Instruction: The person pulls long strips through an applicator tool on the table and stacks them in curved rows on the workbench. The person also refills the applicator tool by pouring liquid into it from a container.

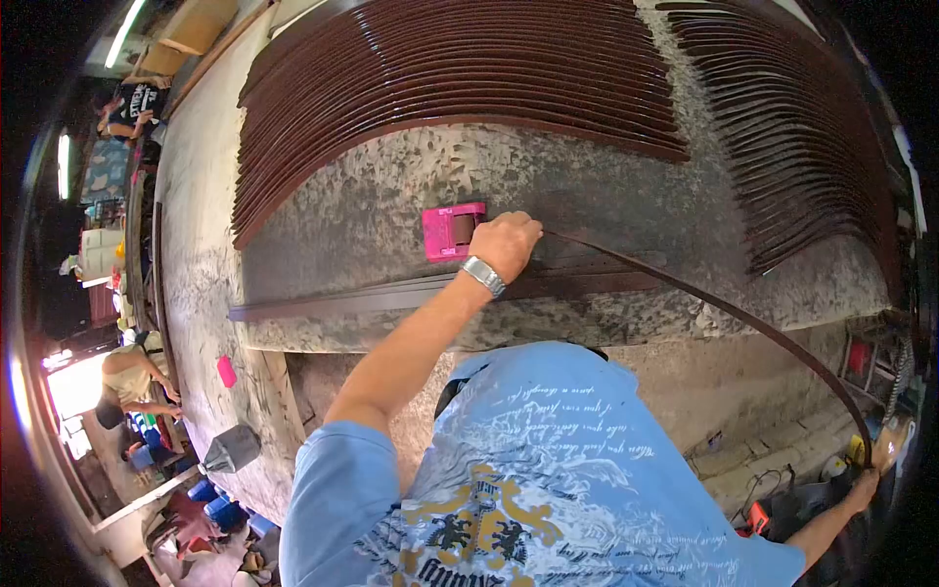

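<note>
My left hand (509, 245), with a metal watch on the wrist, is closed around a long dark brown strip (675, 281) above the table. Right beside its fingers sits a pink device (440, 233) with a brown roller. From this hand the strip curves down across the table's edge to the far right. There my right hand (863, 489), with the arm stretched out, grips the strip's other visible part. My fingers partly hide the roller and the strip near it.
Many dark brown strips (460, 68) lie in rows across the stained table (391, 181), with a second group (807, 147) at right. Flat strips (362, 298) run along the near edge. A pink object (226, 371) and a grey container (230, 449) are at left. Two people are farther left.
</note>
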Motion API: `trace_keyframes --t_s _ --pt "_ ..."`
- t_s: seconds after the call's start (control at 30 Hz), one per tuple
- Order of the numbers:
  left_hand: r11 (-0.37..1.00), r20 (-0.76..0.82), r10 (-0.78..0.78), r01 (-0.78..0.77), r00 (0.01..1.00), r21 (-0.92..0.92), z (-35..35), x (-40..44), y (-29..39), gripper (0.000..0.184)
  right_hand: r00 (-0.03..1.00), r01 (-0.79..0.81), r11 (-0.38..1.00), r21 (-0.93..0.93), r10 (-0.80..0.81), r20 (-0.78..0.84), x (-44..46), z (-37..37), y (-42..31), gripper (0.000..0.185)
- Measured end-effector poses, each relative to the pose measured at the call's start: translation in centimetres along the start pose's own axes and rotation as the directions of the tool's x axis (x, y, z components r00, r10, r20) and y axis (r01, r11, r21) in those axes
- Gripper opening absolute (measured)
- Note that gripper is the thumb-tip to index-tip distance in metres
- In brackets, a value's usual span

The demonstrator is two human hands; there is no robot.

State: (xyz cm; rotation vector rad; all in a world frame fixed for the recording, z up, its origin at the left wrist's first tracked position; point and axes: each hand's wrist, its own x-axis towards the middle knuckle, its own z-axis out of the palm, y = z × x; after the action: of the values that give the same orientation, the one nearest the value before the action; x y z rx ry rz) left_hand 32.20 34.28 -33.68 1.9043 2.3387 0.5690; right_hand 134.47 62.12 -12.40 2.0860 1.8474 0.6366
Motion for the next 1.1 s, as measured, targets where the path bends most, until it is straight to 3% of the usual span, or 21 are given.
trace_keyframes --t_s 0.17,0.23,0.27,0.3,0.33,0.37,0.4,0.43,0.47,0.5,0.53,0.6,0.63,0.7,0.77,0.9,1.0,1.1 --pt "0.996 -0.022 -0.083 0.084 0.996 0.030 -4.1 -0.8 -2.9 0.005 0.999 -0.007 0.991 0.131 0.012 -0.038 -1.2 -3.9 -3.2 0.040" --pt "0.988 0.006 -0.076 0.075 0.997 0.133 -7.5 -3.0 -8.1 0.008 0.997 0.061 0.957 0.282 -0.046 -0.060 -1.1 -4.0 -8.6 0.039" --pt "0.960 0.007 -0.190 0.185 0.982 0.212 -9.1 -4.2 -10.9 0.010 0.992 0.126 0.891 0.436 -0.104 -0.073 -0.4 -3.3 -12.6 0.039" --pt "0.955 -0.015 -0.173 0.171 0.985 0.244 -11.7 -6.0 -14.3 0.011 0.981 0.194 0.786 0.587 -0.170 -0.097 -0.5 -2.8 -17.7 0.039" --pt "0.861 0.042 -0.362 0.317 0.931 0.398 -14.6 -7.6 -17.6 0.015 0.961 0.262 0.658 0.706 -0.245 -0.128 -0.9 -2.7 -23.7 0.039" --pt "0.754 0.043 -0.507 0.419 0.861 0.506 -17.7 -9.6 -21.0 0.017 0.942 0.332 0.821 0.464 -0.313 -0.121 -6.1 -10.8 -34.4 0.039" --pt "0.714 0.083 -0.465 0.318 0.881 0.624 -20.7 -12.7 -26.7 0.019 0.922 0.383 0.889 0.252 -0.354 -0.154 -7.3 -9.8 -41.1 0.034" --pt "0.689 -0.022 -0.470 0.382 0.882 0.616 -24.8 -15.2 -28.8 0.022 0.964 0.081 0.841 0.535 -0.202 0.170 -12.1 -17.5 -50.8 0.033" --pt "0.488 -0.036 -0.787 0.656 0.616 0.575 -28.8 -18.2 -35.1 0.025 0.932 0.275 0.848 0.453 -0.350 0.090 -14.9 -18.6 -57.2 0.032" --pt "0.485 -0.095 -0.655 0.513 0.749 0.708 -33.7 -26.8 -46.0 0.026 0.846 0.520 0.674 0.524 -0.490 -0.210 -17.9 -19.6 -62.9 0.030" --pt "0.349 -0.181 -0.727 0.584 0.662 0.733 -38.6 -30.6 -49.3 0.026 0.662 0.749 0.479 0.458 -0.572 -0.485 -20.8 -20.6 -68.5 0.031" --pt "0.126 -0.311 -0.819 0.680 0.482 0.723 -45.2 -36.4 -51.5 0.026 0.509 0.840 0.243 0.485 -0.663 -0.549 -27.9 -28.1 -78.9 0.021" --pt "0.033 -0.351 -0.848 0.699 0.398 0.714 -47.6 -39.4 -52.5 0.026 0.565 0.777 0.262 0.573 -0.691 -0.450 -31.8 -33.2 -82.7 0.019" --pt "-0.110 -0.409 -0.874 0.712 0.263 0.693 -50.5 -43.6 -53.5 0.027 0.445 0.817 -0.011 0.577 -0.625 -0.642 -37.5 -36.0 -90.1 0.013" --pt "-0.201 -0.434 -0.886 0.706 0.165 0.679 -51.8 -46.6 -54.6 0.027 0.386 0.804 -0.091 0.588 -0.672 -0.632 -42.5 -39.0 -95.0 0.019" --pt "-0.259 -0.444 -0.892 0.710 0.084 0.654 -52.0 -48.9 -56.0 0.028 0.307 0.786 -0.190 0.589 -0.706 -0.638 -46.3 -41.9 -98.0 0.026" --pt "-0.282 -0.446 -0.894 0.710 0.049 0.645 -51.8 -50.2 -56.7 0.029 0.270 0.804 -0.166 0.571 -0.754 -0.599 -46.6 -41.5 -98.6 0.026" --pt "-0.289 -0.444 -0.895 0.710 0.038 0.643 -51.6 -51.1 -57.3 0.030 0.299 0.804 -0.101 0.585 -0.782 -0.546 -46.3 -41.5 -98.3 0.026"
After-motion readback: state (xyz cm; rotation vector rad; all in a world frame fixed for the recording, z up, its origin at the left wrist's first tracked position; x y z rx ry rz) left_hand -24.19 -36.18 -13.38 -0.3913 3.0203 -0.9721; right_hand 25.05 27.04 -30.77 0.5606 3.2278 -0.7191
